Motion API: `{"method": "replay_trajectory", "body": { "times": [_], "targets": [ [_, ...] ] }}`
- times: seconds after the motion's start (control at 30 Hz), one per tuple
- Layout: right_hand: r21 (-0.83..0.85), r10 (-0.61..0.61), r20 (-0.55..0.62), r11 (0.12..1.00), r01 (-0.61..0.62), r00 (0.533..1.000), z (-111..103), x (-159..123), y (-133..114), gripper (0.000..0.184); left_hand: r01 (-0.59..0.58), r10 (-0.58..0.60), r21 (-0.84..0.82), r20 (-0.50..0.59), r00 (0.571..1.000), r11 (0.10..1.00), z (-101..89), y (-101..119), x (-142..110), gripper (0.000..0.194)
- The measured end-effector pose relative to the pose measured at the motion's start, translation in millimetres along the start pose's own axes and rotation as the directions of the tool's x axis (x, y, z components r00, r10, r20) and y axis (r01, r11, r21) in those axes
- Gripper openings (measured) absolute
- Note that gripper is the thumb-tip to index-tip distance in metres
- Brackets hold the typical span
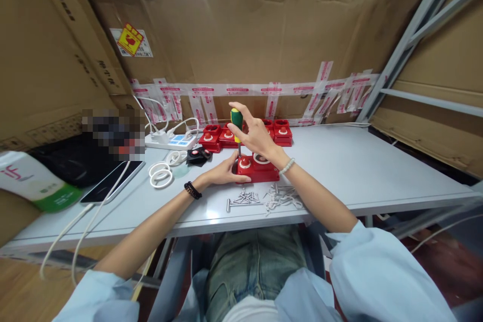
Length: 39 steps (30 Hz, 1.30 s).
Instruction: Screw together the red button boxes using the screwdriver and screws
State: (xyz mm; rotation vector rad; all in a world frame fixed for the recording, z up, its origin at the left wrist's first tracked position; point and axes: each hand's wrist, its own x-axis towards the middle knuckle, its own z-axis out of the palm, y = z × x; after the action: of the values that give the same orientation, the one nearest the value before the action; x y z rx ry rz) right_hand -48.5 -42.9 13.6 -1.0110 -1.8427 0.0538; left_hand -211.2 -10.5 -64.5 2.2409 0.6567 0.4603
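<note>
A red box-like device (257,174) with a round red knob and a dark round window lies near the table's front edge. My left hand (225,171) grips its left end, thumb along the front side. Above that end stands a screwdriver (237,119) with a green and yellow handle, its shaft pointing down at the device's far left corner. My right hand (253,133) holds the handle between thumb and fingers. The screwdriver's tip is hidden close to the device. In front lie several loose screws (247,196), a small T-shaped metal tool (229,205) and more small metal and white parts (281,198).
Several similar red devices (210,138) stand in a row behind my hands. To the left are a power strip (171,141), coiled white cable (161,175), a black item (198,156), a tablet (113,183) and a tissue pack (37,181). Cardboard (241,35) walls the back.
</note>
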Motion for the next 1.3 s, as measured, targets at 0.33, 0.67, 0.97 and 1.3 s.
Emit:
{"method": "replay_trajectory", "body": {
  "times": [0.33,0.67,0.97,1.3],
  "targets": [
    [-0.069,0.043,-0.050,0.997,-0.046,0.998,-1.1,-1.6,0.5,0.051,0.018,-0.018,0.008,0.006,1.000,1.000,-0.1,1.0,0.7,0.085],
    [0.054,0.024,0.021,0.998,-0.025,0.999,-4.2,-3.7,4.3,0.056,0.042,-0.042,0.015,0.007,0.999,0.999,-0.1,-2.3,-0.3,0.095],
    [0.047,0.025,0.013,0.999,-0.025,1.000,-7.4,-3.2,3.6,0.054,0.025,-0.025,-0.015,0.010,1.000,1.000,-0.1,-3.5,0.0,0.095],
    [-0.094,0.011,-0.059,0.995,-0.017,0.998,-5.4,-3.8,0.3,0.050,0.017,-0.017,0.023,0.001,1.000,1.000,0.2,-1.2,0.5,0.092]
  ]
}}
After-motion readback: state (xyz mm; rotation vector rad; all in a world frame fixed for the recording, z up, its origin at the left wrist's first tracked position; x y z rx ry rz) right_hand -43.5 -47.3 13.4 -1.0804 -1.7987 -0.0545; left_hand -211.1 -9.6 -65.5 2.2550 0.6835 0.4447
